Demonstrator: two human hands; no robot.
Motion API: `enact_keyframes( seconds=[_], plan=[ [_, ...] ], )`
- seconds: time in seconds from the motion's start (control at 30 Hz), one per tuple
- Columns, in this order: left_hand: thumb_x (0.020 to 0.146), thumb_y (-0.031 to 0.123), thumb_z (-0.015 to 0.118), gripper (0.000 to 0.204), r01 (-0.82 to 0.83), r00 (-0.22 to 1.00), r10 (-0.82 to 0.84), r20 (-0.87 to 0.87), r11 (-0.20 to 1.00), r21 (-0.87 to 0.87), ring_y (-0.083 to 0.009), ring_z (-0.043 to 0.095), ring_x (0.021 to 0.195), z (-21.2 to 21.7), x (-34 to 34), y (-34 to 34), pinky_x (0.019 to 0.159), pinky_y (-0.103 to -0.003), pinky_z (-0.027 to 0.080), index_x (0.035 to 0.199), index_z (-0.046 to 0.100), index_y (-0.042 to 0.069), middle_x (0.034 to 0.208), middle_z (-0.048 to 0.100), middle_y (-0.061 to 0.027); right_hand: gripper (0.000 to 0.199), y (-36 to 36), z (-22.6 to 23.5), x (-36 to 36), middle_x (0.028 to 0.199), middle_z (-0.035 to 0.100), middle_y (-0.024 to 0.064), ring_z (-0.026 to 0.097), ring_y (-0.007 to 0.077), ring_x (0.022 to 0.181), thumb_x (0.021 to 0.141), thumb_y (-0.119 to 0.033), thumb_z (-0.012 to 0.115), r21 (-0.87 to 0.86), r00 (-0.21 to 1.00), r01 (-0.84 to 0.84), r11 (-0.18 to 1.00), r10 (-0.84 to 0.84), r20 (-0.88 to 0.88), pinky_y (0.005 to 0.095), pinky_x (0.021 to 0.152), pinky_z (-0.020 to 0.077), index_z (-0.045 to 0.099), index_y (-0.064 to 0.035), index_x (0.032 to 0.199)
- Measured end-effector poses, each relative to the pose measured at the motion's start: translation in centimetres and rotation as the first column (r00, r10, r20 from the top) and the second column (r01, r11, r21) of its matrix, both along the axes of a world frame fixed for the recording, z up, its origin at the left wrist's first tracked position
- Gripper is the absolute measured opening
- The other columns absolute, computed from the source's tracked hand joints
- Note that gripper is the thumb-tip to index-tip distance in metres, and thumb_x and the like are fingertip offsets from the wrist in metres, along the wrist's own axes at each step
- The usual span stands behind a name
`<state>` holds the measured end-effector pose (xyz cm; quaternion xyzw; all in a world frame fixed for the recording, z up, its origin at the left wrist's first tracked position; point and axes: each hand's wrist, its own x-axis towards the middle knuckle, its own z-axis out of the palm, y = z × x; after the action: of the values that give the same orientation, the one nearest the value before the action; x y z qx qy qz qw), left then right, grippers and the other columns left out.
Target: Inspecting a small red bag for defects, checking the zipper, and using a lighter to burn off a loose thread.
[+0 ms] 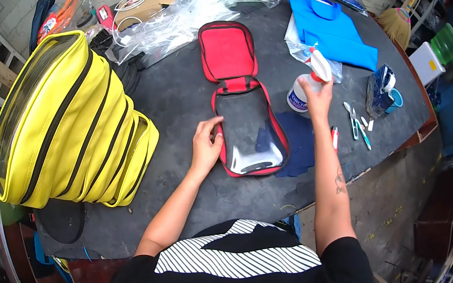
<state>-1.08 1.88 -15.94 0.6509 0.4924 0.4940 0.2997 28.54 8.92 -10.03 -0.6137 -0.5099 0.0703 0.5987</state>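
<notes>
An open red zip case [227, 51] lies on the dark table [179, 104], its near half a clear plastic window [249, 130]. My left hand [206, 145] rests on the case's left edge, fingers bent against the red rim. My right hand [317, 97] grips a white spray bottle [306, 86] standing upright just right of the case, fingers around its trigger head. A dark blue cloth [299, 144] lies under and beside the case's right side.
A stack of yellow zip cases [71, 129] stands at the left. Clear plastic bags [180, 21] and a cardboard box [145, 1] lie behind. Blue fabric bags [333, 31], scissors [354, 121], a small red tool [335, 138] and a tape holder [383, 89] sit right.
</notes>
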Motion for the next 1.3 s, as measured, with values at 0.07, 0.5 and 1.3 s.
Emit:
enact_keyframes(
  seconds=[0.07,0.5,1.3],
  plan=[
    [0.08,-0.006,0.056,0.025,-0.01,1.0,0.01,-0.003,1.0,0.02,-0.0095,0.052,0.07,-0.7,-0.2,-0.4,0.064,-0.023,0.045,0.102,0.065,0.001,0.092,0.057,-0.0056,0.061,0.9,1.5,0.4,0.115,0.058,0.0151,0.056,0.0243,0.11,0.073,-0.025,0.077,-0.071,0.996,-0.083,0.994,0.08,-0.039,0.0359,0.092,0.043,0.049,-0.0015,0.121],
    [0.081,-0.007,0.057,0.023,-0.016,0.997,0.018,0.075,1.0,-0.016,-0.0077,0.054,0.068,-0.8,-0.1,0.0,0.064,-0.021,0.045,0.102,0.064,0.0,0.093,0.057,-0.0052,0.054,-7.1,9.3,-2.9,0.1,0.066,0.0028,0.059,0.0125,0.094,0.06,-0.006,0.081,-0.509,0.567,-0.791,0.34,0.72,-0.399,0.0281,0.09,0.0441,0.061,-0.0005,0.11],
    [0.062,0.008,0.078,0.033,0.028,0.883,-0.01,-0.47,0.999,0.03,-0.0289,0.055,0.091,1.1,2.0,14.5,0.084,-0.037,0.044,0.094,0.068,0.013,0.094,0.057,-0.0088,0.061,-2.0,0.9,3.0,0.12,0.051,0.0142,0.051,0.0216,0.108,0.077,-0.017,0.075,-0.063,0.997,0.038,0.997,-0.034,0.062,0.0341,0.092,0.0413,0.045,-0.0001,0.128]
  ],
)
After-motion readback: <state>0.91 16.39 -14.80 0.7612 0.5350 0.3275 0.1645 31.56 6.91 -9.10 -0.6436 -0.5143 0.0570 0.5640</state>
